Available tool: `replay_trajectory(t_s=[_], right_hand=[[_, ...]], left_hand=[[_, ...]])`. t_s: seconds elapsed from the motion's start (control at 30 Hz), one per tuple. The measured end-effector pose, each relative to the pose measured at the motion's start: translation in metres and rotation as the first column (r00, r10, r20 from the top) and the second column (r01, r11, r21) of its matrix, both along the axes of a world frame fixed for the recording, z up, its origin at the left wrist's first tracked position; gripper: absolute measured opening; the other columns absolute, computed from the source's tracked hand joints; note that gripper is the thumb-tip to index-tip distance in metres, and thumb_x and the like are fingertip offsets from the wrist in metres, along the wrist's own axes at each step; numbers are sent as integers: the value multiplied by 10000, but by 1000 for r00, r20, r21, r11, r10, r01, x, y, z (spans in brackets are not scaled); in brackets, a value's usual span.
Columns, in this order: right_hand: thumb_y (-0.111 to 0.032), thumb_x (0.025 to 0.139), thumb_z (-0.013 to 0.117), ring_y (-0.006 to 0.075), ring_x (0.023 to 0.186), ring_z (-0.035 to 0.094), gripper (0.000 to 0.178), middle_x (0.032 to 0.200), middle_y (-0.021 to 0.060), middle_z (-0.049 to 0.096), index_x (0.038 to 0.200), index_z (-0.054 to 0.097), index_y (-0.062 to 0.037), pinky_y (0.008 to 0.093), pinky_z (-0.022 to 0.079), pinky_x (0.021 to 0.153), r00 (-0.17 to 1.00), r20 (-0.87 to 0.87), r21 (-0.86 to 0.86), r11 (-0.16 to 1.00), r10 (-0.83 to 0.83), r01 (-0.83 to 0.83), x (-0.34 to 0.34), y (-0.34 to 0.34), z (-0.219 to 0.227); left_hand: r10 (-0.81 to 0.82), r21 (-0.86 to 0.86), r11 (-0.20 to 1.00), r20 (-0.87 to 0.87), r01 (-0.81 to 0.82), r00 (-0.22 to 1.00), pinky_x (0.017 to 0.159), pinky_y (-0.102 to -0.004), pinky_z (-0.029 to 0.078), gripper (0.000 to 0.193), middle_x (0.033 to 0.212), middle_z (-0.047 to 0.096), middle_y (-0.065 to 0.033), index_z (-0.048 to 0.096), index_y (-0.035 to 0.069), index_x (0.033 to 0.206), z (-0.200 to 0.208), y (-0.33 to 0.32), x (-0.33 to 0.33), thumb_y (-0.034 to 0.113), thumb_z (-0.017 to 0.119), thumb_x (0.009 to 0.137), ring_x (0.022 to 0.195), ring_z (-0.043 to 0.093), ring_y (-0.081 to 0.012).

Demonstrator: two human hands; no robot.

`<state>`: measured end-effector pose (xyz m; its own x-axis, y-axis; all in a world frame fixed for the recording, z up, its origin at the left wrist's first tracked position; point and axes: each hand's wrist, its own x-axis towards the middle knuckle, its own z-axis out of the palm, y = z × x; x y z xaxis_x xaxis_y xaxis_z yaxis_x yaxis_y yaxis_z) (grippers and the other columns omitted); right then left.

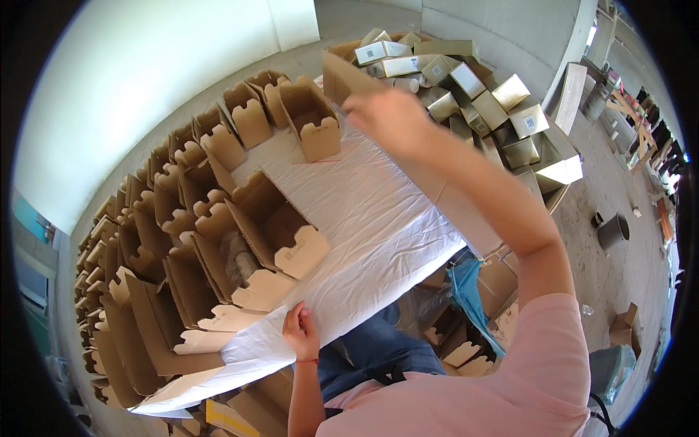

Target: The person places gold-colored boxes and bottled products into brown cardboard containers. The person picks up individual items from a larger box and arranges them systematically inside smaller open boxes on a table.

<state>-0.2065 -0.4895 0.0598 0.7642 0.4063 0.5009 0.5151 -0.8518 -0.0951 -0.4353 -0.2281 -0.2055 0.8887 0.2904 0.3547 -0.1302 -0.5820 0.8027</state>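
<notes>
My right hand (386,120) is stretched forward over the near-left edge of a large cardboard carton (344,76). Motion smears its fingers, so I cannot make out whether they hold anything. Gold and white boxes (489,111) fill that carton in a loose heap. Just left of the hand, an open brown box (320,140) stands on the white-covered table (364,218). My left hand (301,331) rests by the table's near edge, loosely curled with its fingers a little apart and nothing visible in it. Close to it is an open brown box (302,253) with scalloped flaps.
Rows of open brown boxes (156,218) crowd the table's left side; one holds something wrapped in clear plastic (239,261). Below the table's right edge are more boxes (466,353) and a blue plastic sheet (470,295). A dark bucket (614,231) stands on the floor at right.
</notes>
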Motion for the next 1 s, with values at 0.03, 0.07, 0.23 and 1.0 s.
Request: replay_trajectory(t_s=[0.03, 0.07, 0.23, 1.0], right_hand=[[-231, 813, 552, 303, 843, 614, 198, 919, 118, 644, 965, 645, -146, 400, 497, 732, 990, -26, 16, 991, -136, 137, 23, -22, 9], [-215, 777, 564, 312, 883, 607, 222, 966, 140, 636, 956, 658, -124, 404, 489, 775, 960, -139, 53, 966, -244, 253, 62, -56, 5], [-218, 714, 621, 342, 978, 584, 330, 1022, 186, 618, 997, 624, -50, 424, 463, 857, 886, -127, -11, 894, -445, 448, 166, -160, -45], [-276, 750, 638, 189, 697, 615, 381, 749, 110, 632, 1025, 610, -14, 323, 478, 653, 910, -89, 72, 909, -405, 411, 122, -126, 50]], left_hand=[[-14, 26, 1000, 28, 14, 1000, 578, -306, 443, 210, 741, 602, -83, 613, 36, 996, -3, 0, 1, -17, 502, 825, 651, 565, -205], [-27, 53, 998, 56, 24, 998, 565, -291, 435, 193, 738, 602, -79, 612, 36, 995, -7, 0, 3, -1, 500, 842, 643, 561, -184], [-40, 132, 991, 112, 25, 993, 568, -299, 443, 177, 728, 596, -98, 617, 35, 957, 3, -6, 9, -12, 493, 840, 635, 568, -215], [-12, 161, 987, 59, 3, 998, 612, -344, 476, 237, 755, 574, -83, 616, 57, 927, 0, -4, 7, -41, 566, 717, 686, 573, -266]])
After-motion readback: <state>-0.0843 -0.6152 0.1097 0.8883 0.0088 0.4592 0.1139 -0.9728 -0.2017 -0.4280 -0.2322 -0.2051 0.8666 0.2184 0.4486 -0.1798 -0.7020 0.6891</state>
